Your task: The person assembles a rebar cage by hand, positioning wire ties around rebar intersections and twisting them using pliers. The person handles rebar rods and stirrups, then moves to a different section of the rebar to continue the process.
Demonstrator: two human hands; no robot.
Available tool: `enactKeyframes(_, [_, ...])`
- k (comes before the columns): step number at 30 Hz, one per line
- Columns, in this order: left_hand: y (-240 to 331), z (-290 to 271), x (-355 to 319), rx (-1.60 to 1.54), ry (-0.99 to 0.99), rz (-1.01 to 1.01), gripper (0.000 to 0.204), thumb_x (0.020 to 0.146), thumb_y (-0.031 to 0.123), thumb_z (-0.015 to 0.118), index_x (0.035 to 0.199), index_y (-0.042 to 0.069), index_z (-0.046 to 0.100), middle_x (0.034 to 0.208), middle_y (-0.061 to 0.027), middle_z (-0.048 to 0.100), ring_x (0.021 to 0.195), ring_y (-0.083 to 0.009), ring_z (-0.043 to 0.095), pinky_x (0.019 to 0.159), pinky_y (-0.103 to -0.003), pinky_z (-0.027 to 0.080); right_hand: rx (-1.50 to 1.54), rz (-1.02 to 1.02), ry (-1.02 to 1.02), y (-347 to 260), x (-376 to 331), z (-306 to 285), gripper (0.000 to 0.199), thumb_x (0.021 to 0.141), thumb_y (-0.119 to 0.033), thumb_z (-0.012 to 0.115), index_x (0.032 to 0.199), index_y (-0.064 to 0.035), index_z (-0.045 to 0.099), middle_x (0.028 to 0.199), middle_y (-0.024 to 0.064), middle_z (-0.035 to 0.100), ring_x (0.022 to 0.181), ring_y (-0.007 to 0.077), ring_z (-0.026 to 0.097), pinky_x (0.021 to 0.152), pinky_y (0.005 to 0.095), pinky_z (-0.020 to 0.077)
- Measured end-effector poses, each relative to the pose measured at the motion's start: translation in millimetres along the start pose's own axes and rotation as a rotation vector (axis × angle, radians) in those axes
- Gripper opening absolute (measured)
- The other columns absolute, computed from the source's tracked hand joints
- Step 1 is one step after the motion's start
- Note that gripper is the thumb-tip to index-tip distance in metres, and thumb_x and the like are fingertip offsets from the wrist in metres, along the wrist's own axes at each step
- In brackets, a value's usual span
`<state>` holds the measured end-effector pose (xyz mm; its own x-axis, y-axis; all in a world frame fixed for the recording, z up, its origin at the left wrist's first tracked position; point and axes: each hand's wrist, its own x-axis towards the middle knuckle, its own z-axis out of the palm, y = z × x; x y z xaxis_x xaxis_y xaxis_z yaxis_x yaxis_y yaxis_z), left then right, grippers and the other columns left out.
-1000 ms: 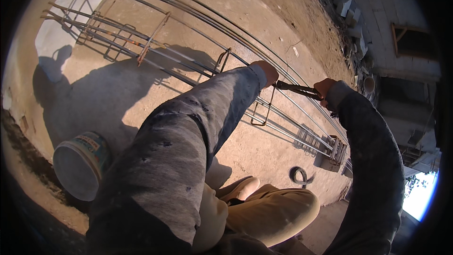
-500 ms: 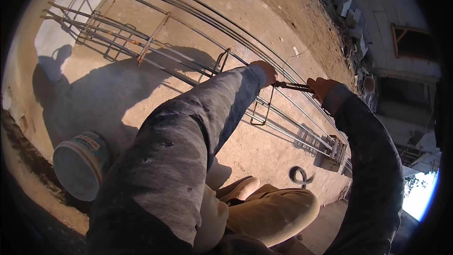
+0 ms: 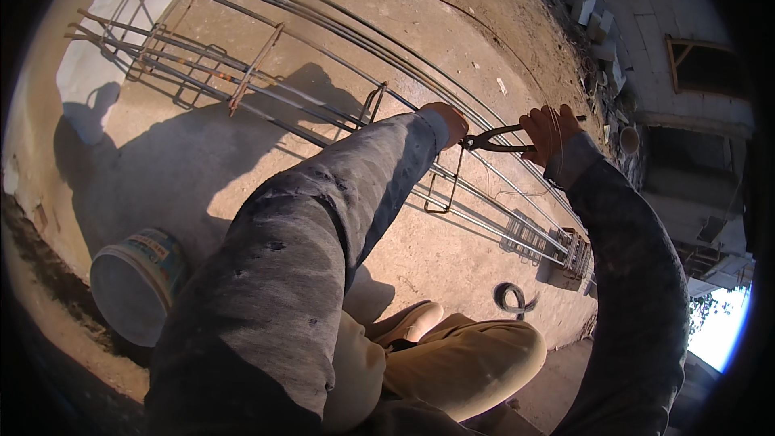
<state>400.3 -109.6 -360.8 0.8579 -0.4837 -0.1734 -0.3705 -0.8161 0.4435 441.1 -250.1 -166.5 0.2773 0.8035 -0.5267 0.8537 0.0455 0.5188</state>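
You're working in hard, low sunlight: your own shadow falls long and dark across the concrete floor [image 3: 242,153] to your left. Sky glare blows out the lower right. Fisheye bends the rebar cage [image 3: 323,105], and black vignette rings the frame.

The pincers [image 3: 496,137] are a dark metal pair with long thin handles; they lie roughly level, jaws pointing to the person's left, handles running right; the right hand [image 3: 550,131] is wrapped around the handles, one handle tip poking out past it; the jaws sit at a joint of the rebar cage [image 3: 339,113], just beside the left hand [image 3: 449,119], which rests on the top bars; the cage is a long frame of grey and rusty steel rods lying on the dusty concrete ground, running from upper left to lower right, with rectangular stirrups spaced along it; one stirrup [image 3: 446,186] hangs just below the pincers.
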Motion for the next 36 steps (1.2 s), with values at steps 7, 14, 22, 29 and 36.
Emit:
enactKeyframes(7, [2, -2, 3, 0.02, 0.0, 0.024, 0.021, 0.075, 0.007, 0.058, 0.095, 0.01, 0.064, 0.093, -0.0092, 0.064, 0.091, -0.0276, 0.06, 0.074, -0.037, 0.05, 0.045, 0.184, -0.381, -15, 14, 17, 0.017, 0.08, -0.023, 0.057, 0.091, -0.0092, 0.055, 0.087, 0.0059, 0.058, 0.09, 0.0208, 0.055, 0.07, 0.0369, 0.0475])
enactKeyframes(14, [3, -6, -1, 0.002, 0.002, 0.013, 0.018, 0.074, 0.007, 0.058, 0.089, 0.009, 0.067, 0.087, -0.0115, 0.065, 0.085, -0.0286, 0.062, 0.07, -0.038, 0.05, 0.069, 0.17, -0.429, -26, 18, 4, 0.019, 0.079, -0.012, 0.054, 0.098, -0.0102, 0.055, 0.096, 0.0065, 0.054, 0.095, 0.021, 0.053, 0.069, 0.0331, 0.0509])
enactKeyframes(22, [9, -30, -12, 0.018, -0.147, -0.01, 0.024, 0.072, 0.0, 0.059, 0.095, 0.002, 0.065, 0.096, -0.0148, 0.064, 0.087, -0.0289, 0.062, 0.072, -0.037, 0.051, -0.039, 0.519, 0.138, -40, -20, 36, 0.021, 0.074, -0.008, 0.054, 0.094, -0.0114, 0.052, 0.1, 0.0092, 0.046, 0.095, 0.0248, 0.049, 0.066, 0.0306, 0.0516])
enactKeyframes(29, [10, -16, -5, -0.059, -0.073, -0.201, 0.023, 0.076, 0.0, 0.055, 0.097, 0.005, 0.063, 0.098, -0.0131, 0.063, 0.093, -0.0282, 0.061, 0.076, -0.038, 0.051, 0.277, 0.949, 0.534, -54, -87, 26, 0.024, 0.068, 0.007, 0.051, 0.089, -0.002, 0.046, 0.099, 0.0162, 0.045, 0.092, 0.0361, 0.047, 0.071, 0.045, 0.0439])
enactKeyframes(36, [4, -30, -30, -0.127, 0.093, 0.013, 0.041, 0.071, -0.001, 0.05, 0.111, 0.01, 0.056, 0.109, -0.0133, 0.058, 0.105, -0.0304, 0.053, 0.089, -0.038, 0.043, 0.972, 1.645, 0.975, -103, -212, 43, 0.015, 0.08, 0.002, 0.051, 0.091, -0.0036, 0.042, 0.081, 0.0046, 0.044, 0.068, 0.0137, 0.048, 0.055, 0.0271, 0.0402])
